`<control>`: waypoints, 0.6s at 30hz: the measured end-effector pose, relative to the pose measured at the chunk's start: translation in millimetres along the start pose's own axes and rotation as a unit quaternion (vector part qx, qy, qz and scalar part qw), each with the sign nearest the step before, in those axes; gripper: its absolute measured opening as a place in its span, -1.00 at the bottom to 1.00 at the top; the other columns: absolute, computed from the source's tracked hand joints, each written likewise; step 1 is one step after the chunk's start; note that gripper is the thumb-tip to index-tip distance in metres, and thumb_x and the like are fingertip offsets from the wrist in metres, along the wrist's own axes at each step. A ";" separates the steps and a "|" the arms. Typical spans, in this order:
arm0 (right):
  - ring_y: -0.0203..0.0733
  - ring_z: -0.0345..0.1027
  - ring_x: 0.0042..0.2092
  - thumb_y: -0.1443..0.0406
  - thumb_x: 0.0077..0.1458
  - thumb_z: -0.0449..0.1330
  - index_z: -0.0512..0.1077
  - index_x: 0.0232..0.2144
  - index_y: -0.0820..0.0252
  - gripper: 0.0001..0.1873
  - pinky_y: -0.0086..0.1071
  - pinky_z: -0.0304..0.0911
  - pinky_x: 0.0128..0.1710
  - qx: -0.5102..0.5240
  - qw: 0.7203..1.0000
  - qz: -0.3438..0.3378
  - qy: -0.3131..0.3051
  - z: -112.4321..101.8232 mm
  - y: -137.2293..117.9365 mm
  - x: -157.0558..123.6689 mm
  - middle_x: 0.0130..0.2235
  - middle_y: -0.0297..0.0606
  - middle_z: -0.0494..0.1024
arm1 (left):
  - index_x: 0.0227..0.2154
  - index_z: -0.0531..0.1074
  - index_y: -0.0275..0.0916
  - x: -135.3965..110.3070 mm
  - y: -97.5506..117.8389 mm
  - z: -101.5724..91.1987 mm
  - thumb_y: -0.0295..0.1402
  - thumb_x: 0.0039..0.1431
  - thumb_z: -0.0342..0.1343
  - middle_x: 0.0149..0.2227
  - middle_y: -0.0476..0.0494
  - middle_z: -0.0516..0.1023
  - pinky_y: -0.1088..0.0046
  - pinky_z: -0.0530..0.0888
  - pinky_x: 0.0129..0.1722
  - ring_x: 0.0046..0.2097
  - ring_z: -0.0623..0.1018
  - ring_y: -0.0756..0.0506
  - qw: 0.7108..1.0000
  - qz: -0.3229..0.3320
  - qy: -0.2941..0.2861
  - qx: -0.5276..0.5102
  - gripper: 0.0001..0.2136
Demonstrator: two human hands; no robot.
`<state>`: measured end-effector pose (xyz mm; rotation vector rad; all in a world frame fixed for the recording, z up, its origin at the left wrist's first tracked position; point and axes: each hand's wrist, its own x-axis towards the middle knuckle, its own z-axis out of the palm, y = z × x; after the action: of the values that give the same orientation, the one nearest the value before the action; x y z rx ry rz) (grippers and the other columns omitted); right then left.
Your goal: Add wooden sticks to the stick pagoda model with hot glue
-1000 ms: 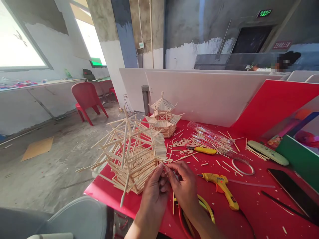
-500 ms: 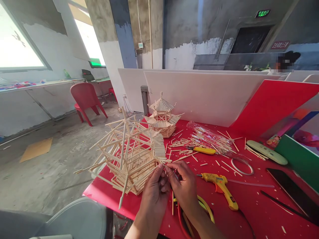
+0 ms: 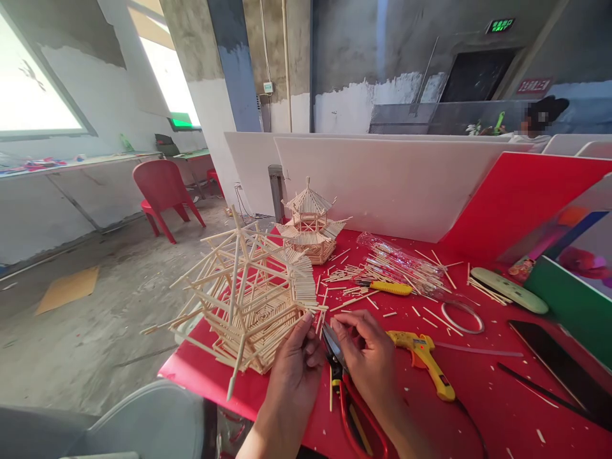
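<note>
A large roof frame of thin wooden sticks (image 3: 243, 296) rests tilted on the near left corner of the red table (image 3: 478, 395). My left hand (image 3: 296, 370) pinches its right edge, thumb and fingers closed on the sticks. My right hand (image 3: 368, 357) sits just to the right with fingers curled, apart from the frame now. Whether it holds a stick is hidden. Red-handled snips (image 3: 347, 392) lie on the table between and below my hands, blades pointing up towards the frame.
A finished small stick pavilion (image 3: 310, 220) stands at the back. A yellow glue gun (image 3: 423, 360), a yellow-handled knife (image 3: 385, 287), a bag of sticks (image 3: 406, 264), a tape ring (image 3: 461, 317), a phone (image 3: 559, 370) and loose stick offcuts lie around. A red chair (image 3: 165, 191) stands on the floor, left.
My right hand has drawn away from the frame's edge to the right, uncovering the snips' blades. My left hand keeps its pinch on the frame.
</note>
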<state>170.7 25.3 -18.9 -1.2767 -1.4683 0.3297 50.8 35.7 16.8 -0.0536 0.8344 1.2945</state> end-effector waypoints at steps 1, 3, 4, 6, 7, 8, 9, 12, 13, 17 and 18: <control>-0.26 0.41 -0.24 0.17 0.27 0.16 0.51 -0.23 0.06 -0.84 -0.41 0.31 -0.27 -0.020 1.000 0.001 -0.001 -7.6 5.5 -0.3 -0.28 -0.32 0.53 | -0.54 0.39 -0.35 0.0 0.2 -0.2 -0.57 0.20 0.14 -0.64 0.04 0.34 0.73 0.08 -0.78 -0.68 0.21 0.17 1.000 0.000 -0.003 0.002 -0.81; -0.21 0.43 -0.21 0.12 0.27 0.13 0.51 -0.21 0.05 -0.79 -0.36 0.31 -0.19 -0.081 0.997 0.010 -0.003 -28.0 22.6 -1.8 -0.24 -0.30 0.55 | -0.53 0.40 -0.34 0.8 0.4 -0.6 -0.57 0.14 0.19 -0.64 0.05 0.34 0.73 0.08 -0.78 -0.68 0.21 0.17 1.000 0.003 -0.006 0.006 -0.83; -0.18 0.44 -0.19 0.10 0.26 0.11 0.51 -0.19 0.05 -0.75 -0.32 0.32 -0.17 -0.122 0.992 0.024 -0.009 -40.6 34.1 -3.3 -0.21 -0.28 0.56 | -0.53 0.40 -0.34 1.4 0.5 -0.9 -0.57 0.11 0.22 -0.64 0.06 0.34 0.73 0.08 -0.77 -0.68 0.21 0.17 1.000 0.003 -0.007 0.009 -0.84; -0.09 0.45 -0.18 0.05 0.25 0.04 0.50 -0.16 0.07 -0.66 -0.26 0.32 -0.20 -0.215 0.974 0.070 -0.010 -68.7 61.3 -8.7 -0.16 -0.21 0.57 | -0.52 0.40 -0.33 2.7 0.6 -1.7 -0.56 0.07 0.26 -0.64 0.07 0.34 0.72 0.07 -0.77 -0.68 0.21 0.17 1.000 0.003 -0.010 0.014 -0.84; -0.04 0.45 -0.18 0.04 0.24 0.02 0.50 -0.17 0.09 -0.63 -0.23 0.31 -0.21 -0.264 0.960 0.094 -0.019 -83.3 75.8 -12.8 -0.16 -0.17 0.57 | -0.52 0.39 -0.33 3.3 0.6 -2.1 -0.55 0.05 0.28 -0.63 0.08 0.33 0.73 0.07 -0.77 -0.67 0.21 0.17 1.000 0.002 -0.012 0.016 -0.84; 0.01 0.44 -0.19 0.01 0.20 0.01 0.50 -0.21 0.12 -0.60 -0.19 0.30 -0.23 -0.318 0.941 0.116 -0.021 -97.6 90.3 -17.9 -0.19 -0.13 0.57 | -0.52 0.39 -0.32 3.7 0.7 -2.6 -0.55 0.03 0.29 -0.63 0.08 0.33 0.73 0.07 -0.77 -0.67 0.21 0.17 1.000 0.002 -0.014 0.018 -0.83; 0.05 0.44 -0.20 0.00 0.18 0.00 0.50 -0.23 0.14 -0.57 -0.17 0.30 -0.23 -0.360 0.923 0.134 -0.035 -110.9 104.1 -24.0 -0.23 -0.10 0.57 | -0.52 0.39 -0.32 3.9 0.8 -3.0 -0.55 0.02 0.30 -0.63 0.08 0.33 0.73 0.07 -0.77 -0.67 0.20 0.17 1.000 0.001 -0.017 0.020 -0.83; 0.07 0.45 -0.22 -0.02 0.15 -0.04 0.49 -0.31 0.18 -0.54 -0.14 0.29 -0.19 -0.396 0.891 0.201 -0.094 -141.1 137.6 -44.5 -0.27 -0.03 0.57 | -0.54 0.37 -0.31 3.9 1.4 -3.7 -0.55 0.02 0.30 -0.63 0.08 0.33 0.72 0.08 -0.77 -0.67 0.20 0.17 1.000 0.003 -0.016 0.022 -0.81; 0.09 0.45 -0.20 -0.02 0.13 -0.03 0.49 -0.30 0.20 -0.53 -0.14 0.30 -0.17 -0.395 0.883 0.231 -0.101 -147.1 145.0 -50.6 -0.25 -0.01 0.58 | -0.54 0.37 -0.31 3.8 1.6 -3.7 -0.55 0.04 0.28 -0.63 0.07 0.33 0.72 0.08 -0.77 -0.68 0.21 0.17 1.000 0.004 -0.015 0.022 -0.81; 0.12 0.46 -0.08 -0.03 0.03 0.03 0.48 -0.18 0.24 -0.47 -0.15 0.30 -0.08 -0.367 0.870 0.304 -0.124 -151.5 153.1 -60.6 -0.12 0.03 0.57 | -0.53 0.40 -0.33 3.6 2.6 -2.6 -0.58 0.11 0.21 -0.64 0.04 0.34 0.72 0.08 -0.77 -0.67 0.22 0.16 1.000 0.009 -0.013 0.020 -0.84; 0.12 0.45 -0.06 -0.03 0.02 0.04 0.48 -0.15 0.24 -0.46 -0.16 0.30 -0.07 -0.363 0.869 0.309 -0.134 -148.9 150.7 -59.1 -0.10 0.03 0.56 | -0.53 0.40 -0.34 3.7 2.7 -2.2 -0.59 0.12 0.20 -0.64 0.04 0.34 0.72 0.08 -0.77 -0.67 0.22 0.16 1.000 0.010 -0.013 0.018 -0.84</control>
<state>361.6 -29.2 -113.7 -2.4100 -1.4220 0.3968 47.5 38.5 14.2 -0.0010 0.8378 1.2954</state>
